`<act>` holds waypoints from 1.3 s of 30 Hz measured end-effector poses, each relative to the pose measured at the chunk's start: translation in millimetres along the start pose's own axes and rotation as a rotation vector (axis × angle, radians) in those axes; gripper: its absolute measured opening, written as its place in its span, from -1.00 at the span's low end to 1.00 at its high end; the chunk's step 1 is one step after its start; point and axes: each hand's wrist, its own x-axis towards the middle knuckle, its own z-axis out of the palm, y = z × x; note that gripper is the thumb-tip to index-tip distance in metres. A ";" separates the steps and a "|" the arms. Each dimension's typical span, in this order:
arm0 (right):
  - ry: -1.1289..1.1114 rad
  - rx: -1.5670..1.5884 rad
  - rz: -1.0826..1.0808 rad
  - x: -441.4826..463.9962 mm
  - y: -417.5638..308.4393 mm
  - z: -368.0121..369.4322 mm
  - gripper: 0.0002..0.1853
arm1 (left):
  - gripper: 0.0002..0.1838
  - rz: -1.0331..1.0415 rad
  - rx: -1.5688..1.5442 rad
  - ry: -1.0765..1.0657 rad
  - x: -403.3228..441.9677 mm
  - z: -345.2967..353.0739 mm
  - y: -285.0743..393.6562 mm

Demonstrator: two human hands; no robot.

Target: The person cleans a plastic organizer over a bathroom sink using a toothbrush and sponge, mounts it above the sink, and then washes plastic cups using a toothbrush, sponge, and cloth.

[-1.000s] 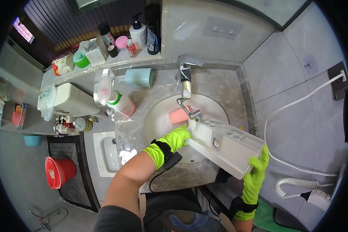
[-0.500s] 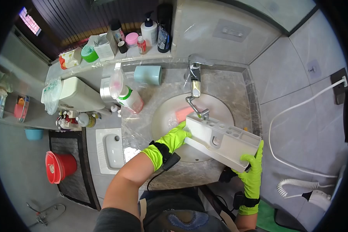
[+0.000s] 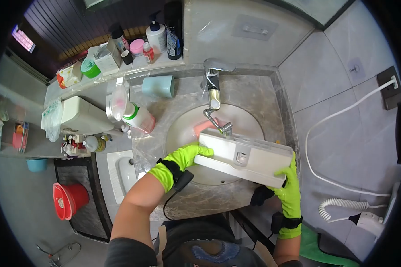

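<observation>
Both hands wear bright green gloves and hold a long white plastic holder [image 3: 263, 159] over the sink [image 3: 176, 133]. My left hand [image 3: 185, 156] grips its left end, with the thumb on the inner face. Around the right end, my right hand [image 3: 288, 180] has its fingers wrapped. The chrome faucet [image 3: 214, 95] has a jointed spout that ends just above the holder's upper edge. Partly hidden behind the holder, a pink cup [image 3: 201, 127] lies in the basin.
A light blue cup [image 3: 158, 86] lies on the counter beside a spray bottle [image 3: 139, 117]. Bottles and jars line the ledge [image 3: 176, 63]. Left are a white bin [image 3: 84, 115], a squat toilet [image 3: 122, 175] and a red bucket [image 3: 71, 200]. A white cord [image 3: 314, 133] hangs right.
The holder has turned to a more level angle, its left end moving left and its right end rising. Both hands have moved with it and keep their hold.
</observation>
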 end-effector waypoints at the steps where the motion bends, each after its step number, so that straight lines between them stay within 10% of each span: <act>1: -0.012 0.009 0.046 3.9 7.4 6.5 -0.57 | -0.48 0.001 0.072 0.075 -13.6 0.8 9.2; 8: -0.149 0.087 0.095 37.7 34.2 33.3 -0.56 | -0.45 0.016 -0.019 0.212 -96.6 33.3 42.6; 27: -0.567 0.241 0.164 59.0 69.8 126.8 -0.70 | 0.44 0.592 0.496 0.436 -157.6 -8.8 -54.7; 32: -0.359 0.585 0.383 67.2 68.4 142.5 -0.72 | 0.16 0.682 0.430 0.532 -150.4 5.3 -66.2; 39: -0.329 0.720 0.489 62.9 85.9 135.9 -0.71 | -0.15 0.196 -0.424 0.396 -146.3 25.1 -48.3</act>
